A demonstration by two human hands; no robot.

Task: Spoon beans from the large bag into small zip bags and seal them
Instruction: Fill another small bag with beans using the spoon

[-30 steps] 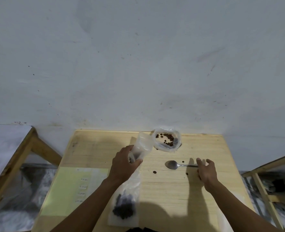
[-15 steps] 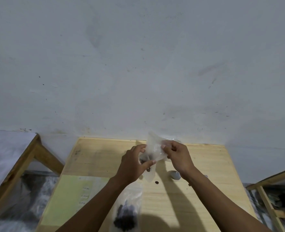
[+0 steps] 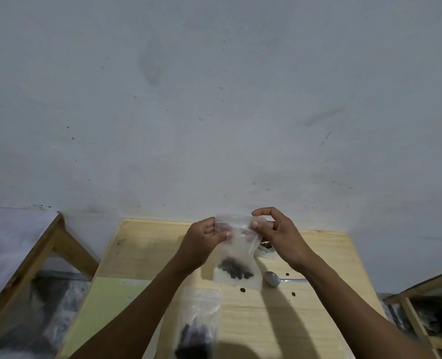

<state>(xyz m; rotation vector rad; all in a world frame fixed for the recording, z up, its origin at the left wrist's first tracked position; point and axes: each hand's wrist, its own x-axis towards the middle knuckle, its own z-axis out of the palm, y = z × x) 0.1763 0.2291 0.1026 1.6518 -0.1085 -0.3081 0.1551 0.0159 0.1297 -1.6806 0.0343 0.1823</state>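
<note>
Both hands hold 1 small zip bag (image 3: 236, 257) upright above the wooden tabletop (image 3: 305, 320). The left hand (image 3: 204, 235) pinches the top strip at its left end, and the right hand (image 3: 274, 229) pinches it at the right end, thumb in front. A dark clump of beans (image 3: 234, 271) sits low in the bag, whose bottom edge hangs close to the tabletop or rests on it; I cannot tell which. The large bag (image 3: 265, 248) lies mostly hidden behind the right hand, and the spoon (image 3: 279, 279) rests on the tabletop just beside the held bag. A second filled zip bag (image 3: 196, 325) lies flat nearer the person, and 3 loose beans (image 3: 242, 290) dot the wood.

The step looks like sealing. The likely failure is a zip pressed only at its ends, leaving the middle unjoined, so beans escape once the bag is laid down. Thin, slack plastic could also misalign the 2 tracks. Tilting it before closure would spill more.
</note>
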